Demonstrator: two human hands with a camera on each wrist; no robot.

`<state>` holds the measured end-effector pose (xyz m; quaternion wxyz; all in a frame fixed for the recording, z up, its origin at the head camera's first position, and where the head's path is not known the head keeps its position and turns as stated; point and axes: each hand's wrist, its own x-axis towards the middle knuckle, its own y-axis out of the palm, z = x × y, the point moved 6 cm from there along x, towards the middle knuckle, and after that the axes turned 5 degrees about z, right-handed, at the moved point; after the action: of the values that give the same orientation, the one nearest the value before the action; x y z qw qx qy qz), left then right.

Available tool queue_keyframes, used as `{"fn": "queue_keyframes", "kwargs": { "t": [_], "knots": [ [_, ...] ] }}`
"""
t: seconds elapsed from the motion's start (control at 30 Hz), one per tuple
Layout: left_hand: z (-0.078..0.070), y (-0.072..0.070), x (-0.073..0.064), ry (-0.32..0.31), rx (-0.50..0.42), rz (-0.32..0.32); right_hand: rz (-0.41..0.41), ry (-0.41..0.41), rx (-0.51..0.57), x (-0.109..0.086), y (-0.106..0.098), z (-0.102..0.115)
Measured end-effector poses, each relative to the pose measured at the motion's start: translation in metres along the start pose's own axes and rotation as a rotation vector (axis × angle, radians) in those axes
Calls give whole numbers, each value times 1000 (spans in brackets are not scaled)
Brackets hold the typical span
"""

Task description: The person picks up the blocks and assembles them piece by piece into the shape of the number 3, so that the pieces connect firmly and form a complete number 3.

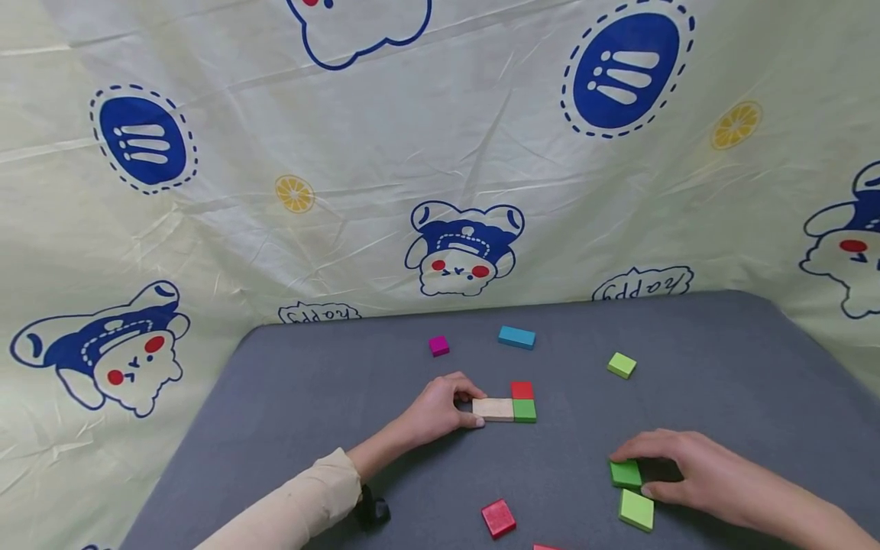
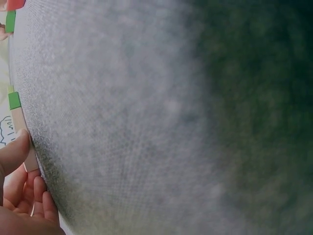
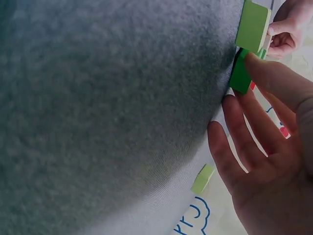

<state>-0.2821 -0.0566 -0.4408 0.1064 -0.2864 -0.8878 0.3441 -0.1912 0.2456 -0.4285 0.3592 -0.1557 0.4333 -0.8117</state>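
My left hand (image 1: 438, 409) pinches the left end of a plain wooden block (image 1: 493, 410) between thumb and fingers. The block lies flat, its right end touching a green block (image 1: 525, 411). A red block (image 1: 522, 390) sits against the far side of that green one. To the right, my right hand (image 1: 701, 470) pinches a second green block (image 1: 626, 475); in the right wrist view the thumb lies on this green block (image 3: 239, 73). Just nearer, beside it, is a light green block (image 1: 636, 509).
A magenta block (image 1: 438, 346) and a blue block (image 1: 517, 338) lie toward the far edge of the grey table (image 1: 330, 359). Another light green block (image 1: 622, 365) is farther right. A red block (image 1: 498, 519) lies in front, with part of another red piece (image 1: 546, 547) at the frame's bottom.
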Motion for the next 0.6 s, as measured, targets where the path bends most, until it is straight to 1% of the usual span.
{"fn": "queue_keyframes", "kwargs": {
  "t": [0.13,0.3,0.6],
  "knots": [
    [0,0,0,5,-2,-4,0,43,14,3,1,1],
    [0,0,0,5,-3,-2,-17,32,6,7,2,6],
    [0,0,0,1,9,-3,24,109,69,10,4,3]
  ]
}}
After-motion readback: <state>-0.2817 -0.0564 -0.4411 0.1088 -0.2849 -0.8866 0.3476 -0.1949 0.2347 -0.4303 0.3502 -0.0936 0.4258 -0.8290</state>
